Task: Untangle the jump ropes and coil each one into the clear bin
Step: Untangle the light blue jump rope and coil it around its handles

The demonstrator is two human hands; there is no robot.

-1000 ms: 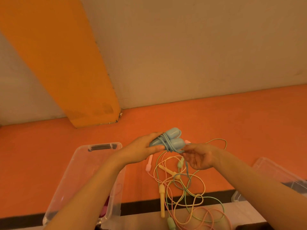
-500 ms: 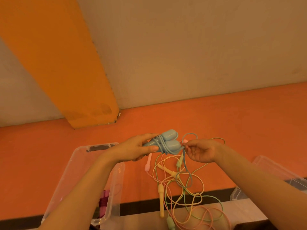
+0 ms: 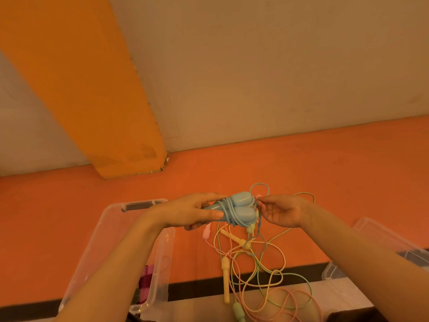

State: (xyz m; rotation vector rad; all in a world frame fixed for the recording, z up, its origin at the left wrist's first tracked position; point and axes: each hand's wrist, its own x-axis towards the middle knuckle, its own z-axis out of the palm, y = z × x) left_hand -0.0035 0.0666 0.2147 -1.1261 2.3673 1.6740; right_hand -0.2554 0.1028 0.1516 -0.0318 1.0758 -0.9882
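Note:
My left hand (image 3: 197,212) grips the two blue handles of the blue jump rope (image 3: 241,209), with blue cord wound round them. My right hand (image 3: 282,211) pinches the loose blue cord at the handles' right end, where a small loop stands up. Below my hands a tangle of yellow, green and pink ropes (image 3: 262,275) lies on the surface, with yellow handles (image 3: 225,267) and a green handle (image 3: 238,310) among them. The clear bin (image 3: 111,231) stands open at lower left under my left forearm, with a pink coiled rope (image 3: 146,278) inside.
A second clear container (image 3: 380,235) sits at the right edge, partly behind my right arm. An orange wall band and an orange pillar (image 3: 92,101) rise behind. A black strip and a pale surface run along the bottom.
My right hand has carried the blue cord up and over the handles' end, forming a small loop above them. Both hands have risen slightly in view.

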